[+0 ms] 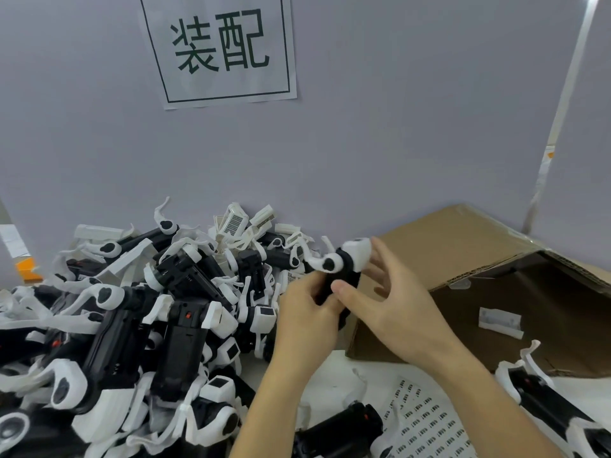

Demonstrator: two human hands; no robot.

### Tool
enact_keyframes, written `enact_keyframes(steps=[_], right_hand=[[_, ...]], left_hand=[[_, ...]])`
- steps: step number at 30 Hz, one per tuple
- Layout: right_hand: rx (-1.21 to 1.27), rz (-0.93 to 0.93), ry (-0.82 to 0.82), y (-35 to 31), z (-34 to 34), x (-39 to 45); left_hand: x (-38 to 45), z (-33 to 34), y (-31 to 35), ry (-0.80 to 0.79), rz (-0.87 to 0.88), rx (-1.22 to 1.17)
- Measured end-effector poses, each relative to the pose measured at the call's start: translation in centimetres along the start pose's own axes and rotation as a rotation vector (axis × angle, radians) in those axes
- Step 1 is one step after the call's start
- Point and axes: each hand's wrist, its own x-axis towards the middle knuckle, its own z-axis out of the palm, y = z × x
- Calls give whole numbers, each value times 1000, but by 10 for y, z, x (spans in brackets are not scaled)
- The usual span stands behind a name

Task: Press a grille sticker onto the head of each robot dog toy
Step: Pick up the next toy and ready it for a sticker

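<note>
Lying nearest at the bottom edge, a sheet of grille stickers [426,421] is seen flat on the white table [334,368], printed with rows of small dark marks, between one black-and-white robot dog toy at the lower middle [337,434] and another toy at the lower right [545,401]. Above the sheet, both forearms are raised toward the middle of the view. A held robot dog toy [340,269] is gripped by the left hand [307,312], whose fingers are curled round its black body. The right hand [393,299] is placed against the same toy from the other side, with the thumb laid on the black body and the fingers spread apart and fairly straight behind the white upper part; whether a sticker is carried on a fingertip cannot be told. To the left, a large pile of robot dog toys [132,319] is heaped on the table up to the wall. To the right, an open cardboard box [463,259] is lying on its side, with a small white part [501,322] inside. Farthest back, a paper sign [218,47] with two dark characters is fixed to the grey wall [396,127]
</note>
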Motion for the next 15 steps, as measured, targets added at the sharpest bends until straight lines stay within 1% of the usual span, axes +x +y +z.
enact_keyframes(steps=[2, 4, 6, 9, 15], right_hand=[[46, 70, 117, 0, 0, 0], [4, 68, 256, 2, 0, 1], [-28, 58, 329, 2, 0, 1], [-53, 33, 364, 2, -2, 1], [99, 55, 369, 4, -1, 2]], left_hand=[[-2, 5, 0, -44, 61, 119], [-4, 11, 0, -60, 105, 195], [-5, 14, 0, -64, 140, 212], [-5, 14, 2, -69, 169, 210], [-6, 14, 7, -35, 202, 213]])
